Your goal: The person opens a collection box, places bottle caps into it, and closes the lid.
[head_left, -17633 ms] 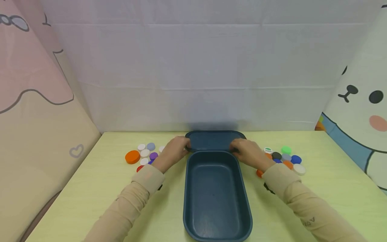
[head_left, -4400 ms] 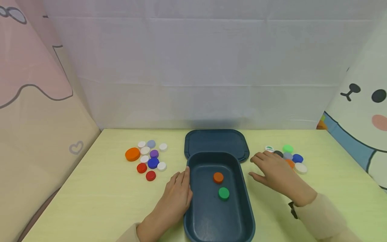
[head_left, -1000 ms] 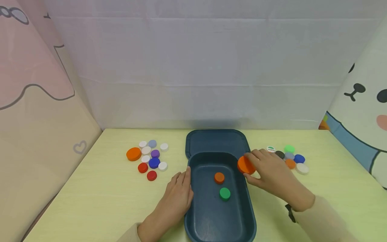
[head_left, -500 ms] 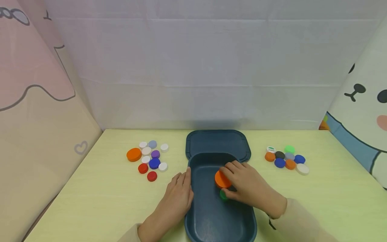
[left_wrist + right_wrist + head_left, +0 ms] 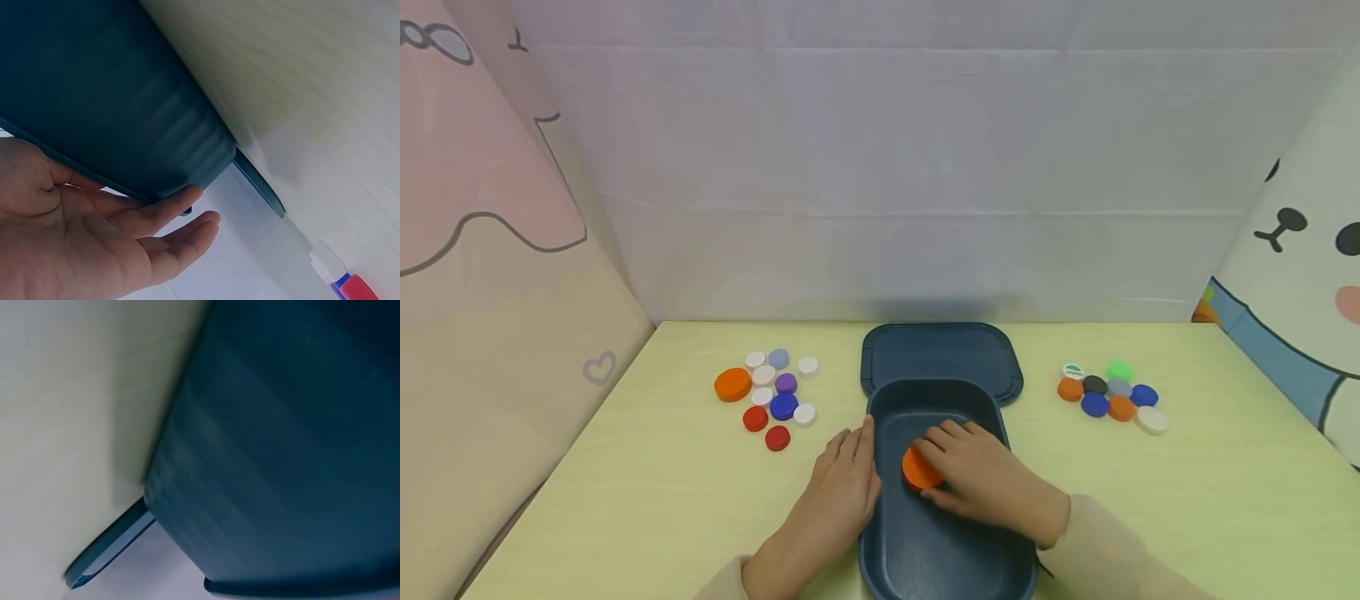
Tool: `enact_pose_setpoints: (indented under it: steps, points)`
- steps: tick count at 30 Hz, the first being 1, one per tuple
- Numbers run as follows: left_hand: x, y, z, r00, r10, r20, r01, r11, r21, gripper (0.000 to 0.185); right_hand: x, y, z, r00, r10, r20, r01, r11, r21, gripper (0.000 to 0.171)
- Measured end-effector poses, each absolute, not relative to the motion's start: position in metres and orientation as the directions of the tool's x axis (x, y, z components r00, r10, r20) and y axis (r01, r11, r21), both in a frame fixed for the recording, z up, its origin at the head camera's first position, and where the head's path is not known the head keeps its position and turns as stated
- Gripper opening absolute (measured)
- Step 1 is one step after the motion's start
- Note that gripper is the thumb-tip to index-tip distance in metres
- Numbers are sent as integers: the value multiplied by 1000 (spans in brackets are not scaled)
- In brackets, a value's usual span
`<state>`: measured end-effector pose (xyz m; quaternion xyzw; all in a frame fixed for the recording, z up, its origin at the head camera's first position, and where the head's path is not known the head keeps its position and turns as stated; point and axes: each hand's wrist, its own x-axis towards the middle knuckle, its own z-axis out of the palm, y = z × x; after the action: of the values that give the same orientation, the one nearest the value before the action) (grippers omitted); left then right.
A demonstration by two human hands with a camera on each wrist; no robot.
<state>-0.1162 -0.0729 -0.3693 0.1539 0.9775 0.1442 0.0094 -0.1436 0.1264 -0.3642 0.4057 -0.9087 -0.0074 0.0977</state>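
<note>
A dark blue box stands at the table's middle, its lid lying flat behind it. My right hand is down inside the box and pinches a large orange cap, hiding the smaller caps beneath. My left hand rests with straight fingers against the box's left wall; the left wrist view shows the fingers along its rim. The right wrist view shows only the box's outer wall and the lid's edge; no hand appears there.
A cluster of caps lies left of the box, with a big orange one at its left. Another cluster lies to the right. Fabric panels enclose the table at the back and both sides.
My right hand has carried the large orange cap from the box's right rim down into the box and leftward, covering the small orange and green caps. The left hand has stayed put.
</note>
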Motion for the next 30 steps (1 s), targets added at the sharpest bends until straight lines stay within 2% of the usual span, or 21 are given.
enact_pose_setpoints:
  steps: [5, 18, 25, 30]
  points:
    - [-116, -73, -370, -952, 306, 22, 299, 911, 285, 57, -143, 123, -368, -659, -743, 118, -741, 668, 69, 48]
    - [-117, -73, -370, -953, 301, 22, 295, 915, 277, 57, -145, 126, -372, -657, -749, 85, -745, 662, 80, 48]
    - [-116, -73, -370, -953, 301, 16, 293, 913, 285, 56, -145, 128, -371, -656, -746, 111, -742, 665, 83, 49]
    - [-116, -73, -370, -954, 299, 6, 288, 912, 292, 57, -146, 131, -367, -656, -732, 182, -733, 676, 74, 46]
